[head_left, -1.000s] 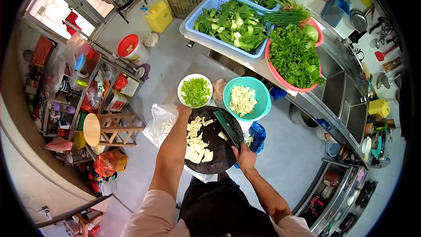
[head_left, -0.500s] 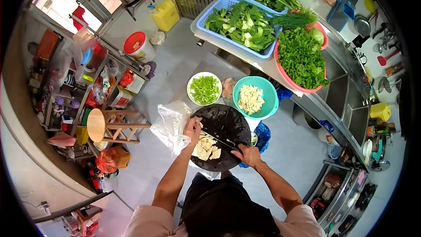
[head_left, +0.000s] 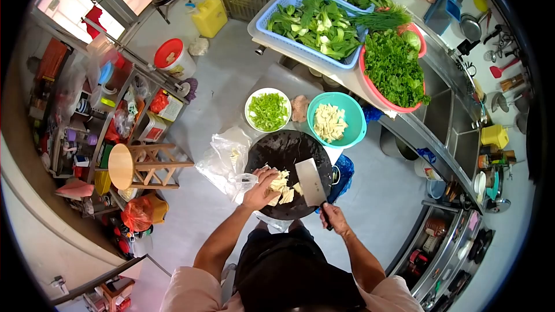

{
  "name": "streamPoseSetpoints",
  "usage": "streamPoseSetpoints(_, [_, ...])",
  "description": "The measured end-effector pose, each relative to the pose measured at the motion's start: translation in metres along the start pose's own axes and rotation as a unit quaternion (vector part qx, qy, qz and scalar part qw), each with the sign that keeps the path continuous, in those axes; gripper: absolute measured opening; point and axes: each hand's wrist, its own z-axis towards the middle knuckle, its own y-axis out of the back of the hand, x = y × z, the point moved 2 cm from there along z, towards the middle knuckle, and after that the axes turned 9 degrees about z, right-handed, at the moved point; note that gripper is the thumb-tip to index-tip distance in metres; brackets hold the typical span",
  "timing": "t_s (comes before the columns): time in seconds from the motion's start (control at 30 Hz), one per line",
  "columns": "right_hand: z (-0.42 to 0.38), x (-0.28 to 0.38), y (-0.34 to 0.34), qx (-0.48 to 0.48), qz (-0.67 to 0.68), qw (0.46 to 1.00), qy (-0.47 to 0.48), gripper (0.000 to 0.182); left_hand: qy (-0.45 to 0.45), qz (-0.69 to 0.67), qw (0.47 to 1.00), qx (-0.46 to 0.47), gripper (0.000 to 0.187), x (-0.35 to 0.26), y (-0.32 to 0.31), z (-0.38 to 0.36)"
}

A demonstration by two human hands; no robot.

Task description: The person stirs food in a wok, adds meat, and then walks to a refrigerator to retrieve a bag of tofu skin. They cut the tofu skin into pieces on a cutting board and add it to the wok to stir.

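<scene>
My right hand [head_left: 335, 219] grips the black handle of a cleaver [head_left: 311, 180]. Its broad blade lies flat-side up over the right half of a round, dark chopping board [head_left: 283, 149]. On the board's lower left is a pile of pale cut pieces that look like tofu skin [head_left: 283, 188]. My left hand [head_left: 260, 192] rests on the left side of that pile, fingers stretched out over it and partly hiding it. Beyond the board stand a white bowl of chopped green vegetable [head_left: 267, 111] and a teal basin [head_left: 359, 133] with more pale pieces. A clear plastic bag [head_left: 222, 159] lies left of the board.
Back right, a counter holds a blue basket [head_left: 263, 23] of leafy greens and a pink basin [head_left: 370, 92] of lettuce. A metal sink [head_left: 436, 112] is at right. To the left are a wooden stool [head_left: 120, 166], crowded shelves and a red-lidded bucket [head_left: 168, 52].
The cleaver has swung from slanting across the board's middle to its right side, its flat now showing. My left hand has come down and right onto the pale pieces, its fingers extended.
</scene>
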Motion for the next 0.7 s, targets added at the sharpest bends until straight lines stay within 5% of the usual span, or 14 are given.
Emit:
streamPoseSetpoints(0.23, [0.017, -0.058, -0.09, -0.014, 0.048, 0.998, 0.044, 0.04, 0.12, 0.063, 0.988, -0.076, 0.077, -0.028, -0.024, -0.004])
streamPoseSetpoints(0.4, [0.035, -0.051, -0.136, -0.006, 0.038, 0.998, 0.052, 0.042, 0.176, 0.01, 0.971, -0.159, 0.049, -0.015, -0.03, -0.005])
streamPoseSetpoints(0.7, [0.029, -0.02, -0.126, 0.045, 0.137, 0.99, 0.004, 0.044, 0.173, -0.016, 0.957, -0.231, 0.034, -0.038, -0.025, 0.025])
